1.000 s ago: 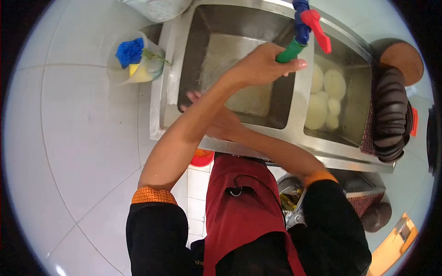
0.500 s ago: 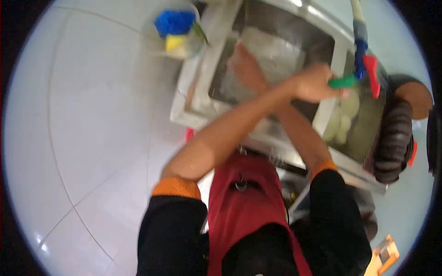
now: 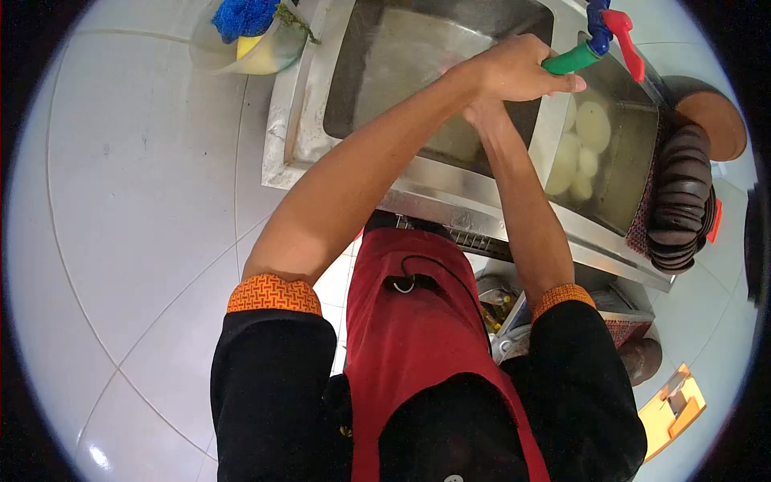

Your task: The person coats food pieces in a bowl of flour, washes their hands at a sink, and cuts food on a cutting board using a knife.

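My left hand (image 3: 518, 71) reaches across to the right and is closed around the end of a short green hose (image 3: 572, 59) on the tap (image 3: 598, 28). My right hand (image 3: 483, 109) is below it over the sink basin (image 3: 341, 88). The left forearm and hand cover most of it, so its fingers are hidden. Shallow, cloudy water lies in this metal basin. To the right, several pale, rounded things (image 3: 593, 127) sit in water in a second basin (image 3: 622, 173).
A red tap lever (image 3: 625, 44) sticks out beside the hose. Dark, round, stacked pieces (image 3: 683, 209) line the sink's right end. At upper left, a clear container (image 3: 277, 52) holds a blue mesh scrubber (image 3: 243, 18) and a yellow sponge (image 3: 247, 46).
The view has shifted, and the sink sits higher in it. My right hand, seen lower in the basin before, has drawn back beneath my left forearm. My left hand stays at the green hose.
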{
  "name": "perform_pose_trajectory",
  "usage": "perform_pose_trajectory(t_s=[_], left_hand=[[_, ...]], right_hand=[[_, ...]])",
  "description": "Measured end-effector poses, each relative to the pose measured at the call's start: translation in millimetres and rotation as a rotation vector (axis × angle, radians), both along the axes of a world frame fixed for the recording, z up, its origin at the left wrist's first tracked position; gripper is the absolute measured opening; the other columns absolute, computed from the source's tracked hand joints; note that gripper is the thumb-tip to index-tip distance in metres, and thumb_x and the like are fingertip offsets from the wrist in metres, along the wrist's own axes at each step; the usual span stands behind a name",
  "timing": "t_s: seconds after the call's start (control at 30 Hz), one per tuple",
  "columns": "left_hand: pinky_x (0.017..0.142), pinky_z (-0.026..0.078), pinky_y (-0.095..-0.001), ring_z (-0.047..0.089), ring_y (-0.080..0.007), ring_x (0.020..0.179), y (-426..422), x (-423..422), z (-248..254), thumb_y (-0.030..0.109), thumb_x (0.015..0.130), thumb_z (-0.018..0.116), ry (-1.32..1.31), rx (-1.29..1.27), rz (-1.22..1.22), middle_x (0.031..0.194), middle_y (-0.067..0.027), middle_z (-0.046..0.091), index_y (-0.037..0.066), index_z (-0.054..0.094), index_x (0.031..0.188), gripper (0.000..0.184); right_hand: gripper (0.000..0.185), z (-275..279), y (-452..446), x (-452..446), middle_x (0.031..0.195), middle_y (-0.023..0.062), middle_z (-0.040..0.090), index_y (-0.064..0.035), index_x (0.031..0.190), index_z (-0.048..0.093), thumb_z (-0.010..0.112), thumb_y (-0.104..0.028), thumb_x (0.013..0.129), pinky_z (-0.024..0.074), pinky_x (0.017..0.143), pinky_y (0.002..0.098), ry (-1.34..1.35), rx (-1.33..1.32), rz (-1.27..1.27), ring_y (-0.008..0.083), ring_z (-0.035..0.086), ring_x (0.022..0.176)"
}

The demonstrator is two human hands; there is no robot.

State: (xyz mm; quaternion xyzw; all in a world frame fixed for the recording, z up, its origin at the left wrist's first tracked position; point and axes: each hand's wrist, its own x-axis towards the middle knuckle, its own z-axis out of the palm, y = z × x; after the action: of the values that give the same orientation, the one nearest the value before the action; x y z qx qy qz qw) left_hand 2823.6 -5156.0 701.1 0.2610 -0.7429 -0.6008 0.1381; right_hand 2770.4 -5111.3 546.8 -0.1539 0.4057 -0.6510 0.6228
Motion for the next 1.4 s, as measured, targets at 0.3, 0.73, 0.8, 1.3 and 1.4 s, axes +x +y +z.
perform_pose_trajectory(t_s=[0.3, 0.73, 0.8, 1.3, 1.4], left_hand=[[0.074, 0.047, -0.0355, 0.062, -0.0223, 0.077, -1.0, -6.4, -13.1, 0.059, 0.074, 0.065, 0.054, 0.008, 0.004, 0.076, -0.0092, 0.065, 0.006, 0.069, 0.084, 0.053], [0.078, 0.048, -0.0370, 0.063, -0.0262, 0.088, -8.2, -2.4, -40.7, 0.060, 0.073, 0.064, -0.083, -0.165, -0.006, 0.089, -0.0145, 0.067, 0.006, 0.068, 0.099, 0.060], [0.078, 0.049, -0.0376, 0.063, -0.0262, 0.087, -8.1, -3.8, -48.0, 0.064, 0.072, 0.063, -0.071, -0.103, 0.036, 0.087, -0.0137, 0.067, 0.004, 0.067, 0.099, 0.065], [0.059, 0.054, -0.0341, 0.062, -0.0199, 0.070, -0.9, -73.9, -132.0, 0.032, 0.092, 0.054, 0.417, 0.752, 0.788, 0.079, -0.0120, 0.063, -0.001, 0.062, 0.085, 0.035], [0.065, 0.053, -0.0362, 0.062, -0.0215, 0.074, -1.7, -84.1, -124.8, 0.039, 0.088, 0.059, 0.472, 1.056, 0.853, 0.083, -0.0117, 0.063, 0.000, 0.058, 0.098, 0.041]], right_hand=[[0.040, -24.6, -0.9, -9.9, 0.109, 0.0053, 0.054, -0.0071, 0.123, 0.047, 0.061, -0.018, 0.087, 0.0444, 0.084, 0.0306, 1.132, 0.044, 0.095, 0.0144, 0.051, 0.099], [0.043, 32.7, 30.1, -39.0, 0.114, 0.0071, 0.052, -0.0028, 0.123, 0.044, 0.062, -0.006, 0.084, 0.0450, 0.087, 0.0317, 0.865, 0.079, 0.208, 0.0160, 0.052, 0.104], [0.033, 42.4, 22.0, -39.1, 0.108, 0.0071, 0.054, -0.0020, 0.115, 0.048, 0.061, -0.006, 0.085, 0.0474, 0.080, 0.0294, 0.832, 0.077, 0.092, 0.0140, 0.054, 0.097], [0.010, 69.3, -11.7, -112.3, 0.085, 0.0098, 0.059, 0.0033, 0.091, 0.056, 0.051, 0.000, 0.084, 0.0537, 0.057, 0.0301, 0.499, 0.370, 0.156, 0.0161, 0.060, 0.069], [0.009, 84.8, -14.0, -102.9, 0.081, 0.0106, 0.059, 0.0055, 0.090, 0.054, 0.053, -0.001, 0.084, 0.0480, 0.051, 0.0308, 0.516, 0.399, 0.118, 0.0168, 0.057, 0.065]])
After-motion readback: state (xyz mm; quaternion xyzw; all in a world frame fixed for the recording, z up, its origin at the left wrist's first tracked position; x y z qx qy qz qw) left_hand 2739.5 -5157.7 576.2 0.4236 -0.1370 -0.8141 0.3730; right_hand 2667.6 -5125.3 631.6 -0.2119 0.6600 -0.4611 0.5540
